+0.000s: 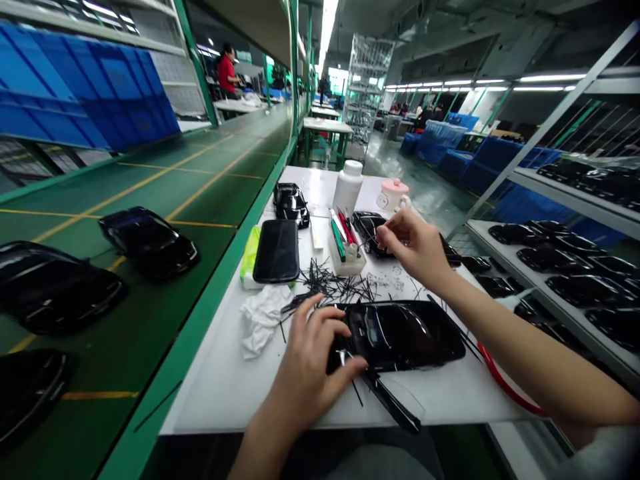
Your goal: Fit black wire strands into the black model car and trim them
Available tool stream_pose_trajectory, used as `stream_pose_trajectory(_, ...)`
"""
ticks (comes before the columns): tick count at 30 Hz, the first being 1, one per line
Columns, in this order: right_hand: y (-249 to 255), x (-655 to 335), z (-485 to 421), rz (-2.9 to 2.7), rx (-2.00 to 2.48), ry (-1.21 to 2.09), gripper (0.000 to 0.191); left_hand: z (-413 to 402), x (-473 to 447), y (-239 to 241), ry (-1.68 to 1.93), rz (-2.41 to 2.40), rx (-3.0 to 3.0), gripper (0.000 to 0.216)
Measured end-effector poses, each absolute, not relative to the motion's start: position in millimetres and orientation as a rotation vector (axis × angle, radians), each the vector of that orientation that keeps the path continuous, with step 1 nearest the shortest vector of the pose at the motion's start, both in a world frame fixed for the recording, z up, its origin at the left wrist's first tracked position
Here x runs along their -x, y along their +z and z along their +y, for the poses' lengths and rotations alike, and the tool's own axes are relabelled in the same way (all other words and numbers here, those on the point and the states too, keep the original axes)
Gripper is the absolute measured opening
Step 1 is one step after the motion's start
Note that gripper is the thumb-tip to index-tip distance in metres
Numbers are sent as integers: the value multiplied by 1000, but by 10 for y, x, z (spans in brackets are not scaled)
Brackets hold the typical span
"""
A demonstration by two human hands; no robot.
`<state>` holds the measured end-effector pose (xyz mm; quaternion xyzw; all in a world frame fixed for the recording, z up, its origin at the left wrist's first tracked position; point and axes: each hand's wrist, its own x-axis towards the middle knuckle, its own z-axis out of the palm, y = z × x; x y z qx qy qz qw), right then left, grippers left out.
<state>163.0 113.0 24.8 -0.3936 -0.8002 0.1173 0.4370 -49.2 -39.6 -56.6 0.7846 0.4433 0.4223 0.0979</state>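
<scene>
A glossy black model car body [405,333] lies on the white table in front of me. My left hand [315,353] grips its left end, thumb on the near side and fingers on the far side. Raised beyond the car, my right hand [413,243] has thumb and fingertips pinched together; anything in the pinch is too small to make out. Behind that hand sits another black model car [369,230]. Thin black strips [335,283] are scattered past the body, with tiny clear pieces [393,280] beside them. A longer black strip bundle [393,403] lies at the near edge.
A holder [349,263] with tweezers, a phone [277,251], crumpled tissue [263,320], a white bottle [347,190] and a pink-lidded mug [394,195] stand around. Left, a green conveyor [200,180] carries black car bodies; right, a rack [520,257] holds more. A person in red [227,73] is far off.
</scene>
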Motion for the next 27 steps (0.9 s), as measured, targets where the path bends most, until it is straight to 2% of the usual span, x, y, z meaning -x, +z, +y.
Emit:
stream_pose_trajectory(2, 194, -1560, 1245, -2058, 996, 304, 15, -413, 446, -585, 1269, 1174, -2488, 44)
stream_pose_trajectory(5, 174, -1535, 1287, -2171, 1028, 343, 8, -425, 407, -582, 1132, 1159, -2646, 64)
stream_pose_trajectory(8, 242, -1653, 1133, -2199, 1071, 367, 26, -425, 409, -560, 983, 1242, -2671, 75)
stream_pose_trajectory(13, 351, -2247, 563, -2105, 1180, 275, 38, -405, 431, -604, 887, 1318, -2646, 80)
stream_pose_trajectory(19, 54, -3082, 38, -1947, 1515, 108, 27, -363, 441, -700, 899, 1366, -2640, 76)
stream_pose_trajectory(23, -230, -3047, -85, -2157, 1389, 133, 24, -361, 469, -658, 764, 1402, -2678, 77)
stream_pose_trajectory(27, -296, -2838, 1, -2358, 1333, 51, 26, -389, 499, -632, 678, 1481, -2695, 79)
